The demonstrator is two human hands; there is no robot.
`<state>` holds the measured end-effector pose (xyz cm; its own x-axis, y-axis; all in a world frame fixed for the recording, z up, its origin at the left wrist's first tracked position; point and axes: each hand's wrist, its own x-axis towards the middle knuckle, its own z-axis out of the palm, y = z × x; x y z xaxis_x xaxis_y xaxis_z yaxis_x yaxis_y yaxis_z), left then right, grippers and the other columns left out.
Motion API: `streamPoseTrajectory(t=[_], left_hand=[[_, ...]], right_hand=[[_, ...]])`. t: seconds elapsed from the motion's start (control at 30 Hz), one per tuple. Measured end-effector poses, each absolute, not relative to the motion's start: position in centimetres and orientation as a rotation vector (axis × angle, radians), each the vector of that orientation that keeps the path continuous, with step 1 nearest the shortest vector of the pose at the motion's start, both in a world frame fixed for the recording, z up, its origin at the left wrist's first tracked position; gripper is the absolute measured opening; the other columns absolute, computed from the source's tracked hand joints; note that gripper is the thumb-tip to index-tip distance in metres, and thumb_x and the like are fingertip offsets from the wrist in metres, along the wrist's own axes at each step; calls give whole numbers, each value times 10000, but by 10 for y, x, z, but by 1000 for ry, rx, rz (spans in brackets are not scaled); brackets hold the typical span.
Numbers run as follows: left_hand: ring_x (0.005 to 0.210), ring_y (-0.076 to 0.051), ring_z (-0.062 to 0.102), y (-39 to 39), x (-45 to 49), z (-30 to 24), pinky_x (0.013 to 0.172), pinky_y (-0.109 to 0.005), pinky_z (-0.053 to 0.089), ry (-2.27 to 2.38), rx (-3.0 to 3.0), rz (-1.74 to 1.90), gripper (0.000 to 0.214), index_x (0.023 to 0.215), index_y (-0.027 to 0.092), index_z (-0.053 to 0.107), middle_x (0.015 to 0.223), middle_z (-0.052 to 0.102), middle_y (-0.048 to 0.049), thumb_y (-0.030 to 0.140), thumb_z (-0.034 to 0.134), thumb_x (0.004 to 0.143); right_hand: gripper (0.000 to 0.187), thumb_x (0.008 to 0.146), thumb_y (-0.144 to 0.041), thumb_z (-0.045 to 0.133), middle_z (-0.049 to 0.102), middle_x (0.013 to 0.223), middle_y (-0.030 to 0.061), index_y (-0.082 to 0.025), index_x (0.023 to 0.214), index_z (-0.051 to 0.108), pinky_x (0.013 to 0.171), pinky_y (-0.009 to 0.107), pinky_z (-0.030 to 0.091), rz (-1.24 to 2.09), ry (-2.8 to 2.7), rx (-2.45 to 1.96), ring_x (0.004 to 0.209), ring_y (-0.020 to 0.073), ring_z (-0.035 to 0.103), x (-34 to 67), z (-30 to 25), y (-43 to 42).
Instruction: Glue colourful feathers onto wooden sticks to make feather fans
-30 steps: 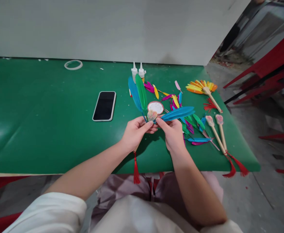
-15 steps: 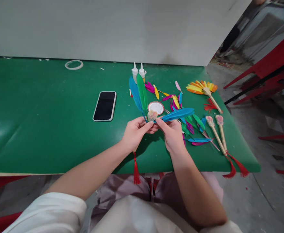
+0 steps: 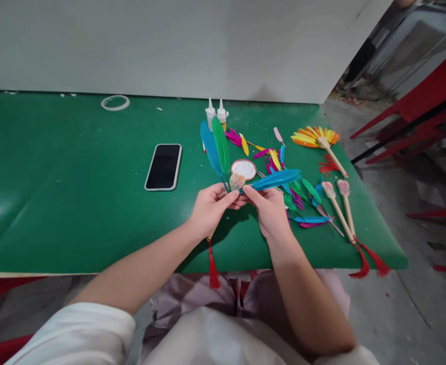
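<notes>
Pinched in my left hand [image 3: 212, 205] is a wooden fan handle [image 3: 237, 181] with a rounded, colour-stained head. Its red tassel [image 3: 213, 267] hangs below my wrist, past the table's front edge. A blue feather [image 3: 209, 147] and a green feather [image 3: 220, 144] stand up from the head on its left side. My right hand [image 3: 268, 205] is closed at the right of the head, thumb and finger on the quill of another blue feather [image 3: 278, 179], which points right. The fingers of both hands nearly meet just below the head.
Loose coloured feathers [image 3: 299, 195] lie to the right, by a round white disc [image 3: 244, 170]. Two glue bottles [image 3: 221, 115] stand behind. A feather fan [image 3: 316, 137] and two bare handles [image 3: 346, 203] lie far right. A phone [image 3: 164, 167] and a clear ring [image 3: 115, 103] are left.
Almost nothing differs. Both hands keep the same hold, and the blue feather on the right has shifted very slightly left along with the whole view.
</notes>
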<state>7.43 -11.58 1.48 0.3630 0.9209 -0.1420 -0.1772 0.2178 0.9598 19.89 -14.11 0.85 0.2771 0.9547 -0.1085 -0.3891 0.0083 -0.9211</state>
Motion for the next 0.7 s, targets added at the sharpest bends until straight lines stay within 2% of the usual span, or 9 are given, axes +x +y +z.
streamPoseTrajectory(t=[0.17, 0.43, 0.7], left_hand=[[651, -150, 672, -115, 75, 14, 630, -251, 547, 897, 1054, 922, 255, 757, 116, 591, 701, 700, -46, 339, 699, 699], [666, -158, 672, -116, 74, 14, 643, -268, 546, 909, 1055, 915, 268, 804, 121, 608, 735, 704, -52, 360, 684, 712], [660, -158, 672, -115, 74, 13, 642, -269, 542, 899, 1046, 908, 267, 781, 119, 590, 724, 702, -53, 355, 691, 706]], right_hand=[[154, 627, -309, 738, 698, 660, 3, -172, 674, 686, 629, 262, 526, 1116, -724, -1153, 592, 119, 633, 199, 9, -141], [166, 623, -337, 737, 701, 666, 3, -182, 656, 687, 669, 292, 517, 1120, -721, -1162, 619, 135, 636, 199, 7, -142], [173, 625, -346, 741, 692, 647, -9, -185, 664, 691, 670, 274, 505, 1186, -630, -1124, 590, 115, 626, 197, 2, -141]])
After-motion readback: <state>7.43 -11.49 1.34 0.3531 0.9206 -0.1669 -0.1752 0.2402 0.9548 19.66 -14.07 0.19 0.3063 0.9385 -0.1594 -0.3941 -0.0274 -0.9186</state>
